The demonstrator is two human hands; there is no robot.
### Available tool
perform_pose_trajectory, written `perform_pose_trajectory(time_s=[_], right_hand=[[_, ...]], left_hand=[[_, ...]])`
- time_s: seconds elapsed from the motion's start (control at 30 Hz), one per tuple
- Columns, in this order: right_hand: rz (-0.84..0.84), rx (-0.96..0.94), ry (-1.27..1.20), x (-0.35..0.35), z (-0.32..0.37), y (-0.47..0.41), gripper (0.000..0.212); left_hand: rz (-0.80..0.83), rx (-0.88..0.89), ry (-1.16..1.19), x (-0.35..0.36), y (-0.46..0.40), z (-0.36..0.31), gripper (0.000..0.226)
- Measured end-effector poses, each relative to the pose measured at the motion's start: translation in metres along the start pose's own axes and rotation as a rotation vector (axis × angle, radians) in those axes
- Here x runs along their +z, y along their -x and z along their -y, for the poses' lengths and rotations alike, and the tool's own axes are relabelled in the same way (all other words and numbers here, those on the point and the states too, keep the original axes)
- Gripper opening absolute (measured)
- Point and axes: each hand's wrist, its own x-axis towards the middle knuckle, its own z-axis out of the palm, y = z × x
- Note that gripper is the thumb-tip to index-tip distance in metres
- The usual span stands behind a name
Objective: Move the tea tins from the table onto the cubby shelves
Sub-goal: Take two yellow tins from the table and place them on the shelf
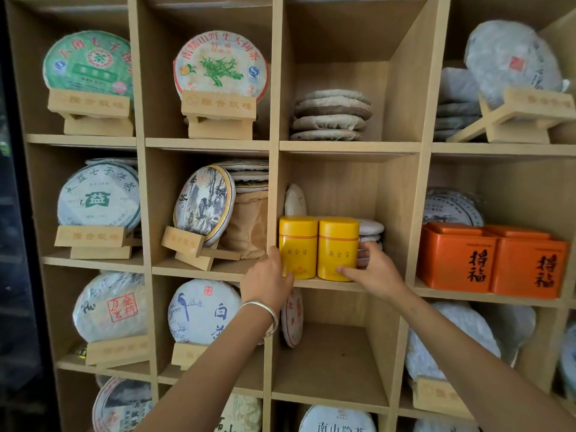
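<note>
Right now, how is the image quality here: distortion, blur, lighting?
Head view: wide-angle bending bows the cubby shelves outward toward the edges; the centre is sharp, print on both yellow tins legible; lighting soft and even, upper cubby interiors shadowed; far-left strip dark and blurred; no strong glare.

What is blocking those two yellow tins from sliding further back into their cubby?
Behind the right yellow tin lies a stack of wrapped tea cakes; behind the left yellow tin an upright wrapped cake stands. Both would likely stop them. The left hand and right hand hold the tins.
</note>
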Motion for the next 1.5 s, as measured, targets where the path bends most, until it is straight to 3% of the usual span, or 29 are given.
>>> perform_pose_trajectory(time_s=[0.33, 0.57, 1.07, 1.27, 1.5], right_hand=[[0.057, -0.022, 0.004, 0.0, -0.004, 0.003, 0.077], [0.082, -0.026, 0.0, -0.001, -0.008, 0.004, 0.063], [0.115, 0.036, 0.005, 0.0, -0.009, 0.001, 0.064], [0.041, 0.0, 0.065, -0.008, -0.008, 0.014, 0.087], [-0.02, -0.124, 0.337, -0.043, -0.02, 0.086, 0.054]], left_hand=[[0.012, 0.07, 0.027, 0.0, 0.007, -0.007, 0.022], [0.053, 0.193, 0.041, 0.009, 0.014, -0.035, 0.023], [0.076, 0.204, 0.011, 0.012, 0.015, -0.043, 0.017], [0.086, 0.228, 0.054, 0.011, 0.028, -0.043, 0.015], [0.309, 0.433, 0.089, 0.04, 0.07, -0.086, 0.016]])
